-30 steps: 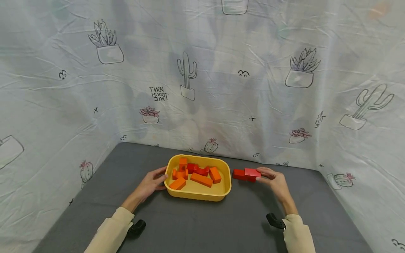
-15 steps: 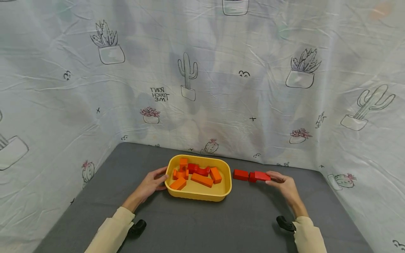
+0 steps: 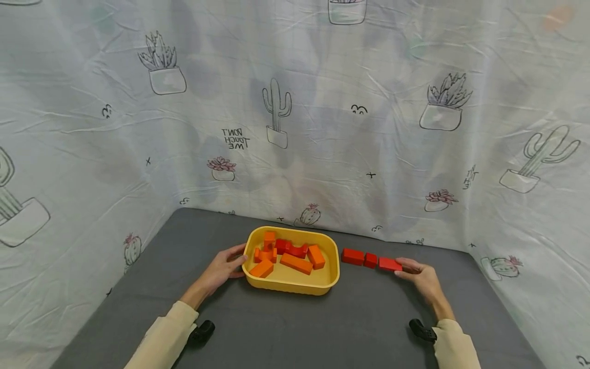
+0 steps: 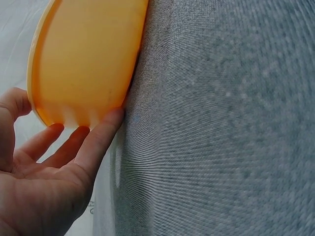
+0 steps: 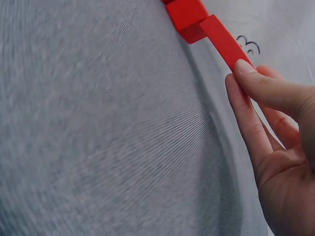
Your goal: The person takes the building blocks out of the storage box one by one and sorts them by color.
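Note:
A yellow plastic tray sits on the grey table with several orange blocks and red pieces inside. My left hand grips the tray's left end, thumb at the rim and fingertips against the outer wall, as the left wrist view shows. To the right of the tray, a long red block and a small red block lie in a row. At the row's right end, my right hand pinches a flat red block between thumb and fingers.
A grey cloth covers the table. White curtains with cactus drawings hang behind it and at both sides. A black strap end sticks out by the left sleeve, another by the right.
My right hand has moved right with the flat red block, from above the small red block to the right of it. My left hand stays on the tray.

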`<control>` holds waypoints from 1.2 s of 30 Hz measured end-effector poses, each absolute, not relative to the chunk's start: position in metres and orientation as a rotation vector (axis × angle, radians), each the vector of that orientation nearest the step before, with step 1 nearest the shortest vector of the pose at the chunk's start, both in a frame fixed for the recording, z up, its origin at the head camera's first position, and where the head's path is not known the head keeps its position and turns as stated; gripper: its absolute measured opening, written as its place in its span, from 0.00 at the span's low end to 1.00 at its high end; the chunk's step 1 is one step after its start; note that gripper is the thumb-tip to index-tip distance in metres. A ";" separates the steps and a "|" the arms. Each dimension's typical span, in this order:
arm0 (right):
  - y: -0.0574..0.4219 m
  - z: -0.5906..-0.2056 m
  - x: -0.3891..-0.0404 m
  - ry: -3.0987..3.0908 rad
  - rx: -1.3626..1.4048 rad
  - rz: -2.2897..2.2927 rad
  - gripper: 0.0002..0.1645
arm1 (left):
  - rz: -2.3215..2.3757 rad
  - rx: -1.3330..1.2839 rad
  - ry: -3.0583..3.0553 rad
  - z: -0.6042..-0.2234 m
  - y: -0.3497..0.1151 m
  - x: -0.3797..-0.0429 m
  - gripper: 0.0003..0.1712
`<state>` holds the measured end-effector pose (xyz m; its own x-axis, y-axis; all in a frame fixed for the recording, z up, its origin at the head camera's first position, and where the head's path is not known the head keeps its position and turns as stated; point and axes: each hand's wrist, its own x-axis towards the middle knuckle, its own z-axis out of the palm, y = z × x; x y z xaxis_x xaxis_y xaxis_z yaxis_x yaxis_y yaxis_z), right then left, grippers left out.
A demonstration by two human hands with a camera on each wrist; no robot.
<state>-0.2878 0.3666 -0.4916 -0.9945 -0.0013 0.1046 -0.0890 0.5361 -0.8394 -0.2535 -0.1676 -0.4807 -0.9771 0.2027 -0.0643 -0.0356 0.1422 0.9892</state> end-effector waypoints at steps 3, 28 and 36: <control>0.368 -0.495 -0.289 -2.667 0.114 1.458 0.29 | 1.938 0.161 2.230 -0.481 -0.167 -0.254 0.28; 0.357 -0.500 -0.287 -2.667 0.323 1.054 0.13 | 1.950 0.174 2.234 -0.481 -0.167 -0.251 0.29; 0.358 -0.502 -0.282 -2.634 0.346 1.107 0.16 | 1.943 0.161 2.245 -0.483 -0.166 -0.252 0.28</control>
<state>-0.2816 0.3584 -0.5019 -0.9370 -0.1162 0.3296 -0.3167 0.6809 -0.6604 -0.2521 -0.1659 -0.4831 -0.9801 0.1904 -0.0564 -0.0284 0.1464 0.9888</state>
